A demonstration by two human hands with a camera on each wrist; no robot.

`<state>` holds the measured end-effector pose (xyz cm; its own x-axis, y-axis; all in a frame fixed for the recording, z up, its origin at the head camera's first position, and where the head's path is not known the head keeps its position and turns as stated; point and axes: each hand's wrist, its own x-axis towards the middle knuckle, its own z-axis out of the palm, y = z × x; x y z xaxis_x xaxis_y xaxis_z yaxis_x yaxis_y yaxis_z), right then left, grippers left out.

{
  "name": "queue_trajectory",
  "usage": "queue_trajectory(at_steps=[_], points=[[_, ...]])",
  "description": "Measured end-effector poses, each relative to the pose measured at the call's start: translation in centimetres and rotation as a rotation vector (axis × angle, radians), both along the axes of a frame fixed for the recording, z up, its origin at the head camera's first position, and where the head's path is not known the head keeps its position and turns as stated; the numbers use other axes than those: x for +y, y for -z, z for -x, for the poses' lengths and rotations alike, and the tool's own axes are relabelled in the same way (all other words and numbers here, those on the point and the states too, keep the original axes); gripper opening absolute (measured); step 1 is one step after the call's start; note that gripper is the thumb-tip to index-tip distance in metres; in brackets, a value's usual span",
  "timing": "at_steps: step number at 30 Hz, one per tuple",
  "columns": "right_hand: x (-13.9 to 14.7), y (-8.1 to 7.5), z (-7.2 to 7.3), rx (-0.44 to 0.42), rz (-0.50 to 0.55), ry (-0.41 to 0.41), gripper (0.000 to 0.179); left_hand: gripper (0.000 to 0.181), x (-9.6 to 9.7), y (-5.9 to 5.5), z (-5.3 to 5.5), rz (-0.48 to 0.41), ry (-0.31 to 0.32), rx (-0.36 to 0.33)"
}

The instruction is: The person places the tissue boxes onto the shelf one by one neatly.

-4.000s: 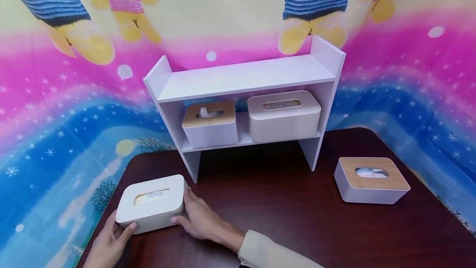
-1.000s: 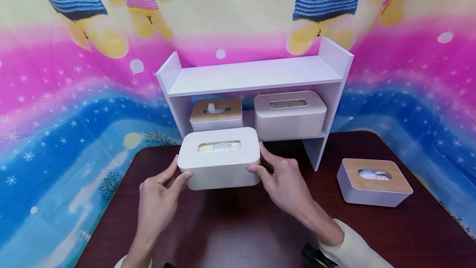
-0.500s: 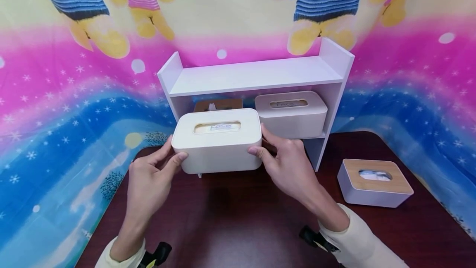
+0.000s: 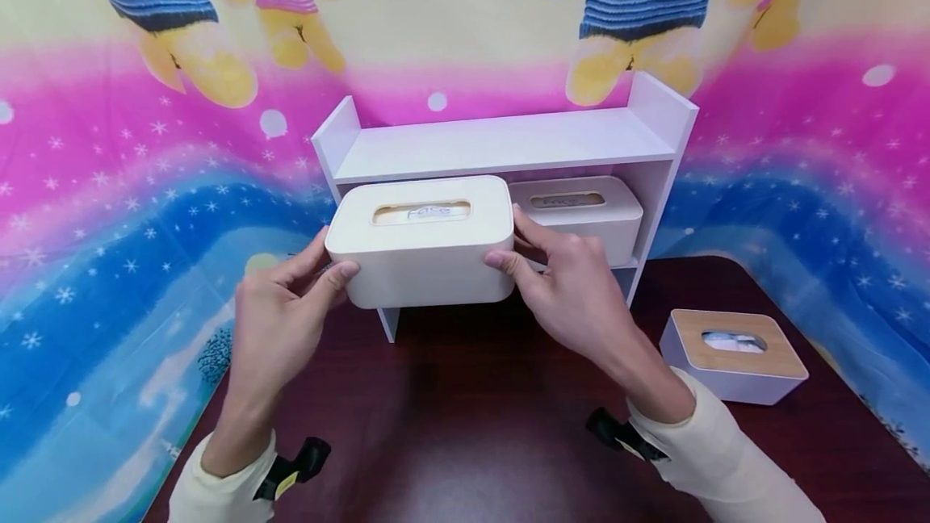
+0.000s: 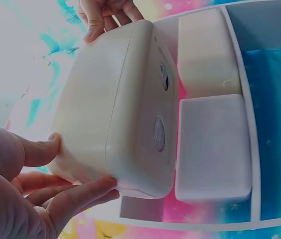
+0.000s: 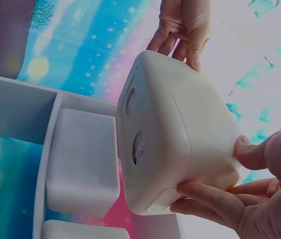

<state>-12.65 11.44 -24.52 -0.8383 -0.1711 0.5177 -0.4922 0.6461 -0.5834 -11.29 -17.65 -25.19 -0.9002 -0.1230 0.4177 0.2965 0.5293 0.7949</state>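
Observation:
Both hands hold up a cream tissue box [image 4: 429, 277], its slot showing paper lettered "Face". At its left end my left hand [image 4: 279, 321] grips the corner, thumb on the front and fingers round the side. My right hand [image 4: 574, 289] has the opposite end in the same kind of grip. The box is raised in front of the left half of a white shelf unit [image 4: 501, 144], just below the top board. Behind it, hidden in the head view, stands a white box [image 5: 212, 149], seen in the left wrist view.
A second cream tissue box [image 4: 603, 232] sits at the right on the middle board, partly covered by my right hand. On the dark table [image 4: 450, 418], a white tissue box with a wooden lid [image 4: 773, 337] stands at the right. A patterned cloth [image 4: 450, 39] hangs behind.
The cream tissue box was low at the table's left, then came rightward and up in both hands. Over the last second it rose further, covering the wooden-lidded box on the shelf.

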Motion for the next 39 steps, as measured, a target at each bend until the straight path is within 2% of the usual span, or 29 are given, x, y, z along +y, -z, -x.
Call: queue_trajectory(at_steps=[10, 15, 26, 33, 39], points=[[-0.2, -2.3, 0.2, 0.0, -0.009, 0.008, 0.068, 0.057, -0.5, -2.0, 0.5, -0.029, 0.044, 0.043], [-0.4, -3.6, 0.3, 0.015, -0.002, 0.012, 0.067, 0.056, -0.7, -3.1, 0.8, -0.055, 0.041, 0.073], [-0.5, -6.0, 0.6, 0.016, 0.004, 0.025, 0.066, 0.054, -0.8, -5.2, 1.4, -0.087, 0.056, 0.064], [-0.8, -7.5, 1.5, -0.003, 0.007, 0.041, 0.065, 0.052, -0.6, -6.8, 2.0, -0.076, 0.034, 0.09], [-0.9, -8.1, 2.2, 0.019, 0.025, 0.027, 0.064, 0.054, -0.4, -7.7, 2.7, -0.088, 0.018, 0.074]])
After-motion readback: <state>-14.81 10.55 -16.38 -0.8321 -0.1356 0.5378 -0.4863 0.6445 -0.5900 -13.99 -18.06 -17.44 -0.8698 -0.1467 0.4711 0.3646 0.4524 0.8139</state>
